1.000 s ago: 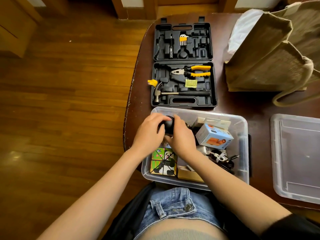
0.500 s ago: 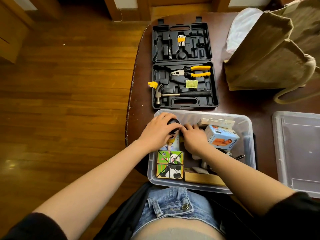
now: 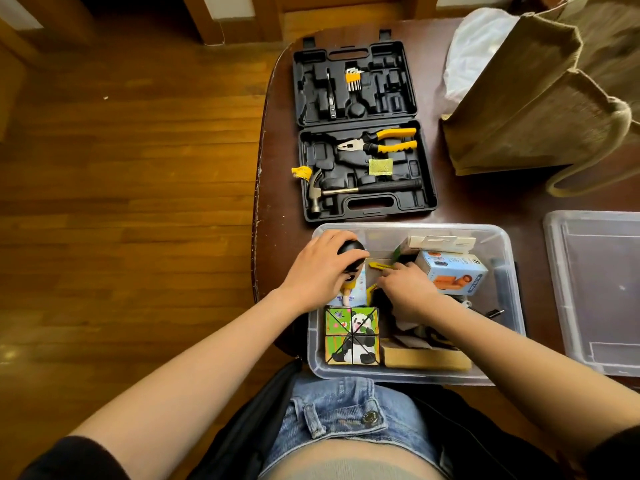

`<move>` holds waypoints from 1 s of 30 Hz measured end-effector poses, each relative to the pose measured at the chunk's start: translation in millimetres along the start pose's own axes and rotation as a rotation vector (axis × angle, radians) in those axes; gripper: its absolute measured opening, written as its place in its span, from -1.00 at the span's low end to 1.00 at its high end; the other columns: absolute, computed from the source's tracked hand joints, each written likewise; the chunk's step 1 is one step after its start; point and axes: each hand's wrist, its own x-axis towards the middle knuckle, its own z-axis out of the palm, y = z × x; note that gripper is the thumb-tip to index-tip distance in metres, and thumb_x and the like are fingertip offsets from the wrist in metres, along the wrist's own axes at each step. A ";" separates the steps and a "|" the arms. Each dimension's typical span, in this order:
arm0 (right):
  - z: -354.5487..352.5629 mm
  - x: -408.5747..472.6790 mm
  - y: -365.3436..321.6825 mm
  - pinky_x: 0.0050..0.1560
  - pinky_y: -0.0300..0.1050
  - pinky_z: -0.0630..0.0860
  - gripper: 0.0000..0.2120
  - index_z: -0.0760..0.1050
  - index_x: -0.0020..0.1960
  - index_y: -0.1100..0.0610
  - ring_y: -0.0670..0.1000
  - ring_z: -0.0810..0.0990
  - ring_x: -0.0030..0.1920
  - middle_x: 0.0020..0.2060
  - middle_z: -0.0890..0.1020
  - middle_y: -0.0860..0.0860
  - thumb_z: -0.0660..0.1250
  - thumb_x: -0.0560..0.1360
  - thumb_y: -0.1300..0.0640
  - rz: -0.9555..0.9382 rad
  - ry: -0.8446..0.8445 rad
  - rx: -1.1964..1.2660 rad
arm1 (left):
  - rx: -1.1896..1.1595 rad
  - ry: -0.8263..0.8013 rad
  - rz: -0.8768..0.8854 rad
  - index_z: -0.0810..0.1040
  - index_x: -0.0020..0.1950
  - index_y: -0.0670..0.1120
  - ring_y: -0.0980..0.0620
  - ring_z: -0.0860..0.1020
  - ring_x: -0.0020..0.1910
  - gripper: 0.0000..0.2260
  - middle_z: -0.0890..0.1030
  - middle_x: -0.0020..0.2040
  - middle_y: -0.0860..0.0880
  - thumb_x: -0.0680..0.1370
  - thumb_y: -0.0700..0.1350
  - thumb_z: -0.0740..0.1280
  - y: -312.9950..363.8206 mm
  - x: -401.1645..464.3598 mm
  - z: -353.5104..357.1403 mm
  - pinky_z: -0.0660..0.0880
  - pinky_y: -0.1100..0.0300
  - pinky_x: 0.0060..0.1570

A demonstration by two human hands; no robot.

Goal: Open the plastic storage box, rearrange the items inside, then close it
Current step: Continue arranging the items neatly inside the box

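Observation:
The clear plastic storage box (image 3: 509,278) stands open at the table's near edge, lid off. My left hand (image 3: 318,271) grips a small figurine with a black round head (image 3: 351,249) at the box's left side, above a pale wipes packet. My right hand (image 3: 407,289) reaches down into the middle of the box, fingers next to a yellow utility knife (image 3: 379,266); what it touches is hidden. A panda picture cube (image 3: 351,336) lies in the near left corner, a wooden block (image 3: 426,358) beside it. A light blue carton (image 3: 450,275) and a white box (image 3: 438,242) sit at the far right.
The box's clear lid (image 3: 595,292) lies on the table to the right. An open black tool case (image 3: 363,133) with pliers, hammer and hex keys sits just behind the box. A brown jute bag (image 3: 540,98) stands at the back right. The table edge drops to wooden floor at left.
My left hand has lowered the figurine toward the box's left side. My right hand let go of it and moved right, down among the items in the middle.

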 end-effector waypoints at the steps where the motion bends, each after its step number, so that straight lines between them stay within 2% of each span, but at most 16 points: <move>1: -3.0 -3.3 0.3 0.20 -0.05 0.36 -0.64 0.49 0.21 0.07 0.09 0.44 0.21 0.16 0.54 0.04 0.36 0.41 0.11 -0.025 -0.048 -0.030 | -0.002 0.004 -0.001 0.46 0.35 0.02 -0.09 0.32 0.34 -0.56 0.40 0.35 -0.07 0.48 -0.18 0.37 -0.4 -0.2 0.7 0.30 0.03 0.27; 4: -11.6 -13.6 -2.2 0.14 -0.06 0.49 -0.64 0.49 0.23 0.00 0.09 0.51 0.11 0.05 0.59 0.04 0.35 0.44 0.11 -0.092 -0.224 -0.041 | -0.014 0.008 -0.007 0.47 0.35 0.01 -0.09 0.32 0.33 -0.56 0.40 0.34 -0.07 0.48 -0.18 0.37 -1.5 0.0 2.7 0.31 0.02 0.26; 7: -21.9 -19.9 1.0 -0.02 -0.12 0.52 -0.61 0.50 0.24 -0.03 0.07 0.54 0.04 0.02 0.60 0.03 0.35 0.44 0.19 -0.098 -0.304 0.111 | -0.032 0.002 -0.020 0.46 0.35 0.02 -0.08 0.30 0.35 -0.56 0.39 0.34 -0.06 0.48 -0.19 0.36 -1.4 -0.1 3.2 0.31 0.01 0.28; 9: -28.3 -20.6 6.1 -0.09 -0.15 0.47 -0.68 0.56 0.19 0.00 0.03 0.54 0.02 0.04 0.62 -0.01 0.37 0.45 0.17 -0.074 -0.274 0.290 | -0.044 0.000 -0.026 0.46 0.36 0.03 -0.07 0.29 0.36 -0.56 0.38 0.35 -0.05 0.49 -0.19 0.36 -1.2 -0.5 3.0 0.30 0.00 0.30; 11: -31.9 -18.6 7.8 -0.04 -0.12 0.52 -0.78 0.59 0.12 0.06 0.04 0.57 0.01 0.02 0.64 0.01 0.34 0.48 0.11 -0.006 -0.172 0.399 | -0.050 -0.005 -0.027 0.45 0.37 0.03 -0.07 0.28 0.37 -0.56 0.37 0.36 -0.05 0.50 -0.18 0.35 -0.3 -0.3 1.7 0.30 0.01 0.30; 13: -30.2 -11.8 4.5 -0.01 -0.05 0.54 -0.80 0.57 0.08 0.15 0.10 0.57 0.00 0.00 0.63 0.08 0.28 0.50 0.13 0.098 -0.023 0.358 | -0.043 -0.009 -0.031 0.44 0.37 0.03 -0.06 0.27 0.38 -0.57 0.36 0.37 -0.05 0.51 -0.17 0.34 0.8 -0.2 0.3 0.30 0.02 0.31; 15: -24.8 -2.1 0.0 0.00 -0.02 0.50 -0.79 0.50 0.08 0.21 0.15 0.54 0.04 0.04 0.58 0.15 0.21 0.50 0.19 0.172 0.043 0.337 | -0.019 0.000 -0.037 0.44 0.36 0.01 -0.07 0.28 0.37 -0.59 0.37 0.36 -0.06 0.51 -0.16 0.35 3.3 -0.4 -0.3 0.29 0.03 0.30; 19: -9.2 15.6 -7.4 0.22 0.00 0.40 -0.58 0.29 0.33 0.28 0.19 0.40 0.25 0.27 0.41 0.22 0.20 0.52 0.15 0.263 -0.044 0.435 | 0.021 0.083 -0.072 0.52 0.26 -0.04 -0.11 0.37 0.30 -0.66 0.45 0.28 -0.09 0.48 -0.11 0.39 12.5 -2.0 -1.4 0.28 0.05 0.20; 21: -2.5 18.8 -9.7 0.25 0.02 0.38 -0.53 0.25 0.37 0.28 0.20 0.37 0.28 0.31 0.36 0.22 0.20 0.52 0.14 0.295 -0.053 0.425 | 0.054 0.117 -0.099 0.53 0.22 -0.04 -0.11 0.42 0.24 -0.65 0.49 0.22 -0.08 0.45 -0.08 0.43 14.9 -1.7 -2.9 0.30 0.03 0.16; 27: -2.4 16.8 -8.7 0.20 0.03 0.44 -0.62 0.38 0.30 0.22 0.18 0.43 0.23 0.26 0.38 0.19 0.22 0.52 0.14 0.187 -0.153 0.273 | 0.138 0.099 -0.171 0.50 0.25 0.00 -0.08 0.43 0.20 -0.61 0.49 0.20 -0.03 0.44 -0.03 0.42 20.0 1.3 -2.1 0.26 0.06 0.19; 30: -15.0 7.2 -0.4 0.08 -0.05 0.46 -0.72 0.47 0.20 0.23 0.15 0.51 0.14 0.17 0.49 0.17 0.19 0.55 0.13 0.096 -0.152 0.309 | 0.095 0.148 -0.263 0.52 0.23 -0.02 -0.08 0.45 0.17 -0.60 0.51 0.16 -0.04 0.42 0.00 0.45 26.7 0.0 1.6 0.31 0.06 0.17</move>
